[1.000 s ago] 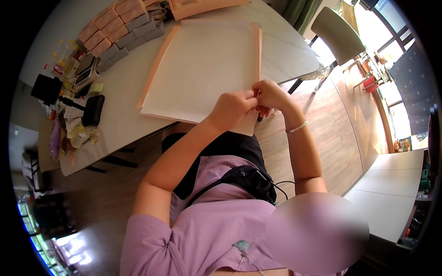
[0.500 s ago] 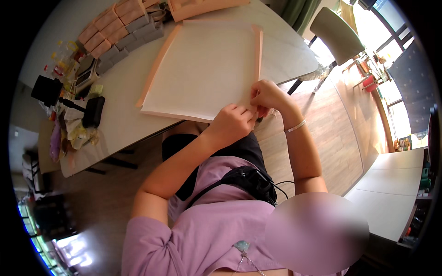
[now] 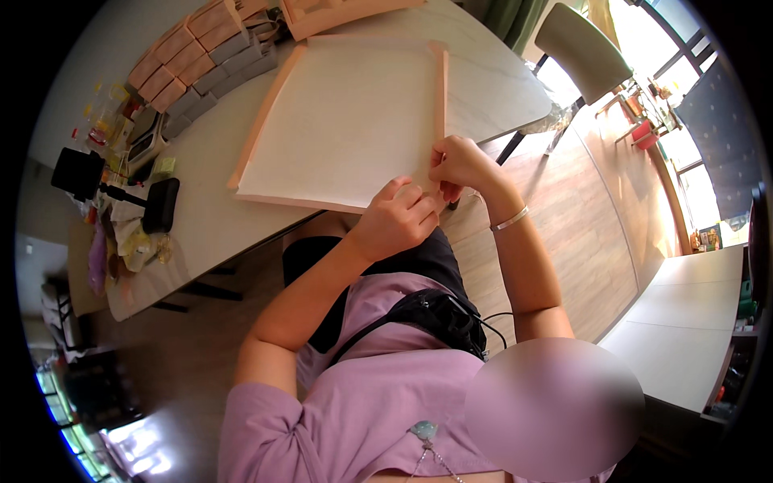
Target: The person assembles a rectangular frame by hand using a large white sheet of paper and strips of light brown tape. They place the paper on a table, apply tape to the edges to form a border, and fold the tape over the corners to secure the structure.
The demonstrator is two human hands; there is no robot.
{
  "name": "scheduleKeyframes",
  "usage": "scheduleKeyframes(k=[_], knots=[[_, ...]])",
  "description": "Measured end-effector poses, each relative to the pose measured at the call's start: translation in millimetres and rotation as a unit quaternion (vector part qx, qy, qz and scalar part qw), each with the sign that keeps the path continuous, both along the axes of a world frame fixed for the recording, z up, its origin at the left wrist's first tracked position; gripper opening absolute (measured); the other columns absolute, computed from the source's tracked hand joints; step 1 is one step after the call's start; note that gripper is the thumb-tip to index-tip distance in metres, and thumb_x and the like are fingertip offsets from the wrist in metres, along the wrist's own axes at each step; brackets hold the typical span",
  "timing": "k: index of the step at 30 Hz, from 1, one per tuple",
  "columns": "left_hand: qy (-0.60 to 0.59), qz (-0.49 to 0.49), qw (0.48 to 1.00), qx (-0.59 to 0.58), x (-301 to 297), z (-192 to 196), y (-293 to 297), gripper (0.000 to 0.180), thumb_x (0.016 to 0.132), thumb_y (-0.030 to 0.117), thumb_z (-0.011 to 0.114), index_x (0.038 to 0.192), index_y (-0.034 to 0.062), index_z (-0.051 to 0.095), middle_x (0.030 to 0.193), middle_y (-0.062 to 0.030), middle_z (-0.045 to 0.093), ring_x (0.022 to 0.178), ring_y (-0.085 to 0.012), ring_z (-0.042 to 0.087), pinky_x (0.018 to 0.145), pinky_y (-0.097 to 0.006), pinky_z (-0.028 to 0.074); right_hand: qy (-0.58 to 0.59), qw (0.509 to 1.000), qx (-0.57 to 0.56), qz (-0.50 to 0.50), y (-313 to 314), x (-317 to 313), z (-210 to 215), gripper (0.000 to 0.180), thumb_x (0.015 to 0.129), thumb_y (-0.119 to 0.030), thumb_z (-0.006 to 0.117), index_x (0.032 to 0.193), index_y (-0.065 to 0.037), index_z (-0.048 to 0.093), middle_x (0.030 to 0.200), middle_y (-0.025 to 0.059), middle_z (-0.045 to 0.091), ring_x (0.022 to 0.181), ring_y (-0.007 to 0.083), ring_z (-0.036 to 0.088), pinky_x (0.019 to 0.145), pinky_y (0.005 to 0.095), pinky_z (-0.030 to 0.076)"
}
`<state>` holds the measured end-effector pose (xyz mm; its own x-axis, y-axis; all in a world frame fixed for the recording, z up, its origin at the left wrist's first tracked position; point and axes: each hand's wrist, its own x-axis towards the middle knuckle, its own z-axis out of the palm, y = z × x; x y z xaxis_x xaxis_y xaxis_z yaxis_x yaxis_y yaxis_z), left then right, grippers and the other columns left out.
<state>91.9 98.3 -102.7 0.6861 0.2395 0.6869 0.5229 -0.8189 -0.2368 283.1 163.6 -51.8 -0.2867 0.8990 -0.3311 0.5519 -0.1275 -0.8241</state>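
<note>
A large white sheet [image 3: 342,121] with folded peach edges lies flat, perhaps a paper or board panel. Both my hands are at its near right corner. My left hand [image 3: 400,216] has curled fingers beside the near edge, thumb side toward the corner. My right hand [image 3: 460,165], with a bracelet at the wrist, is closed in a pinch over the right edge's lower end. The fingertips of both hands hide the corner, and what lies between them is too small to make out.
The sheet rests on a pale marble table [image 3: 189,217]. At the back left stand stacked peach and grey boxes [image 3: 201,56], with a peach tray [image 3: 346,14] beside them. A black phone stand [image 3: 121,189] and clutter sit left. A chair [image 3: 581,52] stands beyond the right edge.
My left hand has drawn slightly away from the corner, its fingers a little looser. The right hand stays at the right edge. The whole view has shifted slightly.
</note>
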Motion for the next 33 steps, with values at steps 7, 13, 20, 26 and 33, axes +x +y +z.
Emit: scheduleKeyframes(k=[7,13,20,26,33], knots=[[-0.020,0.009,1.000,-0.009,-3,-4,7,0.010,0.077,0.014,0.075,0.074,0.0138,0.066,0.085,0.0032,0.065,0.081,-0.0161,0.065,0.091,-0.038,0.052,-0.003,0.997,-0.046,0.056,6,11,-5,0.016,0.086,-0.007,0.064,0.079,0.007,0.060,0.068,0.0168,0.069,0.053,0.0239,0.071,0.048,0.0323,0.059],[0.000,0.008,0.999,-0.032,-4,-3,3,0.010,0.080,0.015,0.071,0.090,0.0154,0.070,0.088,0.0019,0.066,0.081,-0.0174,0.064,0.088,-0.037,0.053,-0.021,0.988,-0.110,0.109,11,13,5,0.018,0.089,-0.011,0.057,0.087,0.006,0.062,0.080,0.0159,0.072,0.058,0.0249,0.074,0.052,0.0327,0.060],[0.041,0.031,0.999,-0.017,2,-7,-8,0.016,0.083,0.016,0.067,0.099,0.0147,0.070,0.092,-0.0004,0.069,0.076,-0.0175,0.061,0.074,-0.034,0.052,-0.043,0.984,-0.119,0.128,13,10,16,0.023,0.095,-0.015,0.055,0.106,0.003,0.065,0.099,0.0112,0.074,0.069,0.0241,0.078,0.054,0.0295,0.056],[0.032,0.037,0.994,-0.100,-14,-10,1,0.022,0.082,0.014,0.071,0.103,0.0078,0.075,0.086,0.0008,0.064,0.073,-0.0168,0.062,0.060,-0.031,0.052,-0.070,0.979,-0.122,0.147,18,9,13,0.020,0.089,-0.014,0.060,0.101,0.001,0.065,0.105,0.0127,0.075,0.072,0.0226,0.079,0.057,0.0297,0.056],[0.002,0.008,0.995,-0.104,-28,-7,13,0.023,0.081,0.010,0.073,0.104,0.0082,0.076,0.080,0.0000,0.062,0.074,-0.0174,0.061,0.063,-0.031,0.053,-0.059,0.987,-0.064,0.132,8,4,13,0.024,0.086,-0.015,0.073,0.099,0.004,0.066,0.096,0.0120,0.075,0.066,0.0207,0.076,0.057,0.0289,0.055]])
